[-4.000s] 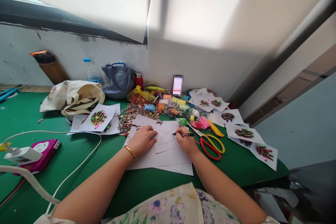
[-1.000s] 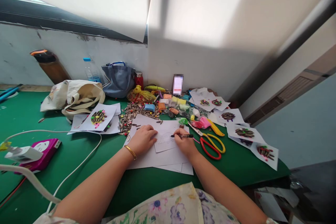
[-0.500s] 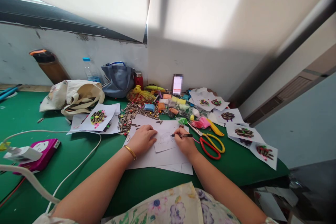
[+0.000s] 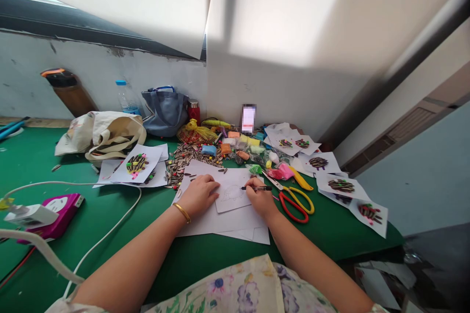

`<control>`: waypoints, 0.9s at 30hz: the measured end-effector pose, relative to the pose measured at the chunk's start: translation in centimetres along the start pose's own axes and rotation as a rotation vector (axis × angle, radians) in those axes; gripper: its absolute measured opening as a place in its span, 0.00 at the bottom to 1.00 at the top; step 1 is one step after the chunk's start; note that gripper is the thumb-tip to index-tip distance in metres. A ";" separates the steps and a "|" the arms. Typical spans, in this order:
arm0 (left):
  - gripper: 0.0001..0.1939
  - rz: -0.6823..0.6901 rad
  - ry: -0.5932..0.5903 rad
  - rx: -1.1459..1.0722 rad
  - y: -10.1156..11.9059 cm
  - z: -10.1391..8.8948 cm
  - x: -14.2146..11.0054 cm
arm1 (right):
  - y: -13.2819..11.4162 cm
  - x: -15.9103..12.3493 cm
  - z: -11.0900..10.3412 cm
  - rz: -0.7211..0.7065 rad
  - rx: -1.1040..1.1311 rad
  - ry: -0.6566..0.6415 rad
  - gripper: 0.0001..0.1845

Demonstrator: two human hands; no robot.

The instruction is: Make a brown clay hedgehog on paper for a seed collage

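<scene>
The counter [image 4: 176,254] is smooth and green; its right end curves round beyond the sheets with seed pictures [image 4: 354,186], and a green band shows between the large sheets [image 4: 209,225] and the floral clothing [image 4: 246,288]. The small sheet [image 4: 229,205], thin and straight-edged, lies on the large sheets between the hands, bearing a faint, rounded line drawing. The left hand [image 4: 200,195] rests palm down on the paper, fingers loosely together, gripping nothing. The right hand [image 4: 260,199] has its fingers clamped on the slim black pen [image 4: 265,188] at the small sheet's right side. The pen points left, its long axis nearly crosswise; whether its tip touches paper, I cannot tell. Striped seeds [image 4: 189,156] spread beyond the left hand, and soft, bright clay [image 4: 284,171] and looped-handle scissors [image 4: 282,188] lie near the right hand.
</scene>
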State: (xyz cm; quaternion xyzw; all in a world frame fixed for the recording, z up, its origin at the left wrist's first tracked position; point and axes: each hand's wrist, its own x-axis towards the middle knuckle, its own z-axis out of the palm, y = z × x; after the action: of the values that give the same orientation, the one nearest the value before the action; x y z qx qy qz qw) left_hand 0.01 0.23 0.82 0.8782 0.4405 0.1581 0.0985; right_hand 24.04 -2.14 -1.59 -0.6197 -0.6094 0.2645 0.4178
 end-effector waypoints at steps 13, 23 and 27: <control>0.15 -0.010 -0.005 -0.028 0.0 -0.1 0.0 | -0.4 -0.1 -0.2 -0.013 0.014 0.051 0.06; 0.14 -0.011 -0.004 -0.014 0.0 0.0 0.0 | -0.4 0.0 -0.2 -0.006 -0.012 0.038 0.06; 0.15 -0.012 -0.007 -0.011 0.0 -0.1 0.0 | -0.6 -0.2 -0.4 -0.037 0.034 0.057 0.06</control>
State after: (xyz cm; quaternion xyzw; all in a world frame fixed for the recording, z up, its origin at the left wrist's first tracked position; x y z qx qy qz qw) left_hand 0.02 0.21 0.89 0.8755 0.4446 0.1567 0.1060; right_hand 24.02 -2.46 -0.92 -0.6085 -0.6039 0.2494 0.4504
